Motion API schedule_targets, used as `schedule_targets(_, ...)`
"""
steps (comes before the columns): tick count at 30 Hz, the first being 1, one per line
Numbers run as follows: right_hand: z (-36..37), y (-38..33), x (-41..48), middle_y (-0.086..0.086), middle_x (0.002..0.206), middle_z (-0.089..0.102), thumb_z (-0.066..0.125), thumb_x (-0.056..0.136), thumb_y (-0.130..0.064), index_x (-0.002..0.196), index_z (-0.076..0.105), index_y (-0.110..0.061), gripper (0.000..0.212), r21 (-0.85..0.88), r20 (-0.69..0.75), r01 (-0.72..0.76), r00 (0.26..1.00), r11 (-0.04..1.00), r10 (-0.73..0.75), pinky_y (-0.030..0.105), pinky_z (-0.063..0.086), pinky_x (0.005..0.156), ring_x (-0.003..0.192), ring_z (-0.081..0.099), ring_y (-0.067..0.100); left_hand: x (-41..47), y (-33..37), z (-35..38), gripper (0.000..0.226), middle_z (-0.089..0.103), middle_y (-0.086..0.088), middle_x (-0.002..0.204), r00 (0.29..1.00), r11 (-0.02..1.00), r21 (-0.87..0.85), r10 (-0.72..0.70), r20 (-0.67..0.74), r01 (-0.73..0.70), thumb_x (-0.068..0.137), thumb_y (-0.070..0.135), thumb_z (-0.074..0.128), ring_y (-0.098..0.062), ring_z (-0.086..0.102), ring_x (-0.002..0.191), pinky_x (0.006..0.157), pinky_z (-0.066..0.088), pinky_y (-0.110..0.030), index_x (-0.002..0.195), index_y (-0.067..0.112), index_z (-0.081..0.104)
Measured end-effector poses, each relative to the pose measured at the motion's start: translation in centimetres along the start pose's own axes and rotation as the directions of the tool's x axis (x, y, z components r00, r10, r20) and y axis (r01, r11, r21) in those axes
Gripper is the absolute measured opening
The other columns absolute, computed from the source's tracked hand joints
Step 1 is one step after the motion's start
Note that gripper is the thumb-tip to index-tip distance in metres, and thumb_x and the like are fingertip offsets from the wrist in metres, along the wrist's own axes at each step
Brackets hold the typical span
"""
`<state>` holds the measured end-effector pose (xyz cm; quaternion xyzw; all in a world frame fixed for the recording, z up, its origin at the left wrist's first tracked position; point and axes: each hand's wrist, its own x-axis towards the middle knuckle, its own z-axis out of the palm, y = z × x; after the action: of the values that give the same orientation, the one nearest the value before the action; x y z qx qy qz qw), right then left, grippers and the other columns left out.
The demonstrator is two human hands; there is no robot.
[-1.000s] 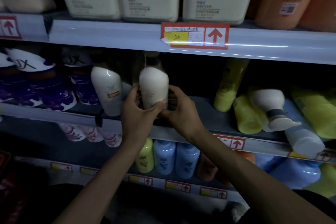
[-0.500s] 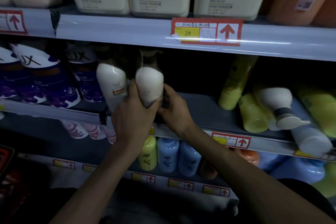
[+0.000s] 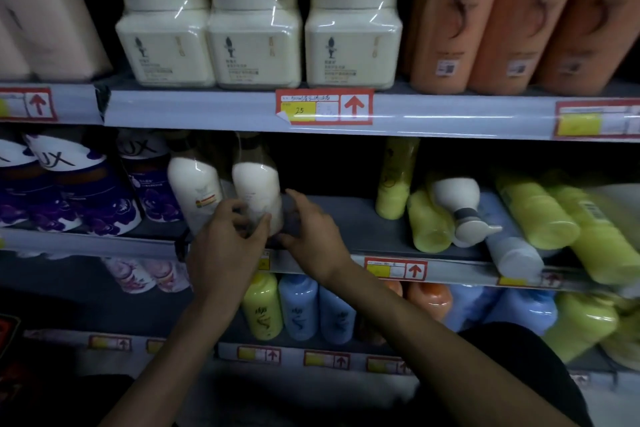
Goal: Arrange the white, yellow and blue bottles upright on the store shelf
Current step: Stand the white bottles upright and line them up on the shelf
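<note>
Right hand (image 3: 313,232) released the white bottle (image 3: 256,187); left hand (image 3: 225,243) holds it upright.

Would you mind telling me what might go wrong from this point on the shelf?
1. The white bottle stands near the front of the shelf, beside a neighbouring bottle. With the right hand open and only the left hand gripping its base, it might tip.
2. The blue bottle, lying down, seems to overhang the edge and may roll off.

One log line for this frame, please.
phase: placing | white bottle: upright, middle shelf | left hand: at its base, grip unclear | right hand: open beside it | pending: fallen yellow bottles, blue bottle at right
</note>
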<state>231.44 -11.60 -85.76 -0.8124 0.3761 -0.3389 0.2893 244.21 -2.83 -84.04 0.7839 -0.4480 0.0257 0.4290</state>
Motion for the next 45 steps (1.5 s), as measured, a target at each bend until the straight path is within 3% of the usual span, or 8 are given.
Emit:
schedule_targets(5,-6.1,-0.4,-4.2,0.007,0.133,0.062,0.071,0.083,-0.009,0.145,0.055,-0.018,0.065,-0.128,-0.068,0.094,0.992,0.987,-0.103,0.039,0.053,0.102,0.120,0.061,0.024,-2.1,2.4,0.4,0.034,0.074,0.009,0.103,0.976,0.965,-0.194,0.194,0.094,-0.174,0.089,0.036,0.078,-0.009,0.072,0.092,0.079,0.062,-0.042,0.119,0.030,0.066)
schedule_targets(10,-13.5,-0.5,-7.4,-0.002,0.110,0.070,0.064,0.088,-0.006,0.119,0.070,-0.019,0.034,-0.137,-0.401,0.102,0.904,0.985,-0.149,0.031,0.055,0.086,0.099,0.065,0.010,-4.3,7.1,3.1,0.025,0.072,0.015,0.097,0.941,0.897,-0.416,0.257,0.220,-0.147,0.093,0.034,0.074,-0.003,0.070,0.091,0.081,0.061,-0.044,0.117,0.030,0.069)
schedule_targets(17,-21.8,2.9,-7.3,0.003,0.093,0.067,0.065,0.089,-0.015,0.101,0.070,-0.017,0.013,-0.185,-0.712,-0.237,0.702,0.954,0.037,0.032,0.042,0.068,0.083,0.062,0.019,-5.1,14.6,8.8,0.046,0.072,0.016,0.095,0.896,0.851,-0.520,0.284,0.342,-0.071,0.079,0.062,0.062,-0.004,0.071,0.090,0.082,0.061,-0.042,0.118,0.036,0.065)
schedule_targets(25,-22.2,5.1,-3.5,0.015,0.093,0.070,0.065,0.086,-0.051,0.079,0.059,-0.012,0.040,-0.253,-0.590,-0.606,0.715,0.754,0.376,0.035,0.048,0.067,0.087,0.068,0.040,-4.2,18.3,13.6,0.063,0.075,0.004,0.118,0.843,0.870,-0.469,0.132,0.522,0.154,0.074,0.048,0.062,-0.020,0.071,0.111,0.098,0.056,-0.042,0.133,0.028,0.067)
schedule_targets(30,-21.9,5.5,-2.6,0.008,0.088,0.064,0.069,0.086,-0.059,0.093,0.071,-0.008,0.051,-0.255,-0.484,-0.655,0.723,0.711,0.492,0.031,0.044,0.068,0.086,0.067,0.034,-4.1,18.3,14.7,0.041,0.076,0.000,0.117,0.808,0.855,-0.486,0.152,0.569,0.181,0.090,0.019,0.063,-0.022,0.070,0.112,0.099,0.057,-0.043,0.129,0.025,0.070)
schedule_targets(34,-21.1,6.3,-2.3,0.006,0.087,0.069,0.071,0.081,-0.068,0.089,0.070,-0.012,0.057,-0.233,-0.453,-0.665,0.720,0.710,0.526,0.029,0.045,0.063,0.079,0.067,0.027,-4.0,18.3,15.2,0.055,0.076,-0.001,0.113,0.801,0.823,-0.528,0.166,0.576,0.209,0.076,0.029,0.054,-0.020,0.071,0.109,0.101,0.056,-0.043,0.128,0.023,0.069)
schedule_targets(40,-20.9,6.8,-2.7,0.006,0.080,0.067,0.076,0.079,-0.065,0.084,0.065,-0.010,0.056,-0.113,-0.433,-0.651,0.712,0.750,0.553,0.028,0.040,0.060,0.077,0.064,0.027,-4.3,17.6,15.7,0.045,0.075,0.004,0.109,0.776,0.776,-0.577,0.191,0.601,0.256,0.074,0.024,0.057,-0.015,0.072,0.105,0.102,0.056,-0.045,0.116,0.038,0.064)
schedule_targets(45,-20.2,7.7,-3.3,0.012,0.086,0.076,0.075,0.073,-0.072,0.094,0.072,-0.008,0.067,-0.151,-0.459,-0.654,0.711,0.742,0.533,0.035,0.058,0.068,0.080,0.074,0.031,-4.6,17.4,15.1,0.050,0.074,0.004,0.116,0.780,0.766,-0.592,0.203,0.592,0.250,0.078,0.019,0.058,-0.013,0.070,0.108,0.101,0.057,-0.038,0.125,0.031,0.068)
